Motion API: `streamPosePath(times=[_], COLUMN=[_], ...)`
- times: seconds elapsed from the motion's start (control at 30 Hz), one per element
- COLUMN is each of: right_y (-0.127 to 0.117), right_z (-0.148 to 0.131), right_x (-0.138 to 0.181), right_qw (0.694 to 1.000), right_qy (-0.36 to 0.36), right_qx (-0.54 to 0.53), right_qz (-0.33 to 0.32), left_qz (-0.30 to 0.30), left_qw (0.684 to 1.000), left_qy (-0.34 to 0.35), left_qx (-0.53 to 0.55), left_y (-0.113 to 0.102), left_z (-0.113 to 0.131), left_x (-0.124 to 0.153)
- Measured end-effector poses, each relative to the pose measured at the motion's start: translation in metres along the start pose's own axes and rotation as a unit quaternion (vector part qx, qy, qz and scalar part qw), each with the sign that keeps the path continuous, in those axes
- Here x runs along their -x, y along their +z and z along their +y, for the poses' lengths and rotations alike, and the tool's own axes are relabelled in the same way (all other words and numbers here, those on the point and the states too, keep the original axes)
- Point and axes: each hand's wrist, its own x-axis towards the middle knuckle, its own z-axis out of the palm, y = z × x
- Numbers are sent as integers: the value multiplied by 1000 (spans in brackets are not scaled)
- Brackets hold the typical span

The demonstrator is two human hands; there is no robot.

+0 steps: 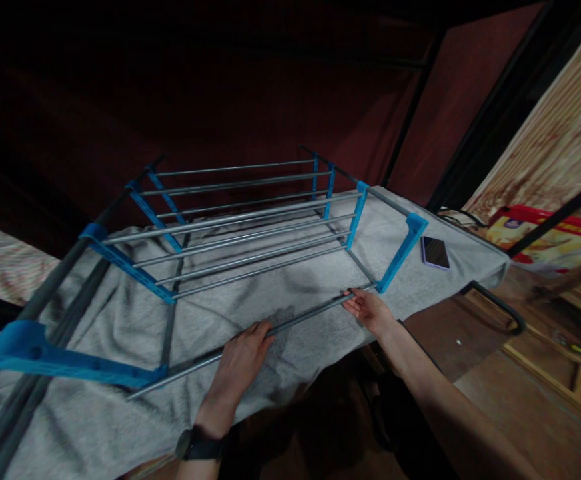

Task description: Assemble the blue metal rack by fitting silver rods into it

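Note:
A rack of grey metal tubes (pixel 270 223) with blue plastic side brackets (pixel 403 253) lies on a grey cloth. Both hands are on one loose-looking metal tube (pixel 305 315) along the rack's near side. My left hand (pixel 245 350), with a dark watch on the wrist, wraps over the tube left of its middle. My right hand (pixel 367 310) pinches the tube close to its right end, just beside the lower tip of the right front bracket. The tube's left end sticks out past the left front bracket (pixel 70 360). Whether its right end sits in the bracket I cannot tell.
Under the rack, the grey cloth (pixel 290 393) covers a table. A phone (pixel 435 253) lies on it at the right. Farther right are a black curved handle (pixel 500 310) and a red and yellow box (pixel 545 233). A dark red panel (pixel 220 100) stands behind.

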Motion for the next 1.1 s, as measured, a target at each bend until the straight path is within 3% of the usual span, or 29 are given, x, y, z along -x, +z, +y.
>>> streamPosePath(times=[0.63, 1.1], right_y=[-2, 8], right_z=[5, 8], right_x=[-13, -15], right_qw=[999, 999], right_qy=[-6, 15], right_qx=[36, 35], right_qz=[-8, -29], left_qz=[1, 43], left_qw=[999, 996], left_qy=[-17, 1], left_qx=[-52, -80], left_y=[-10, 0], left_z=[17, 14], left_x=[7, 8])
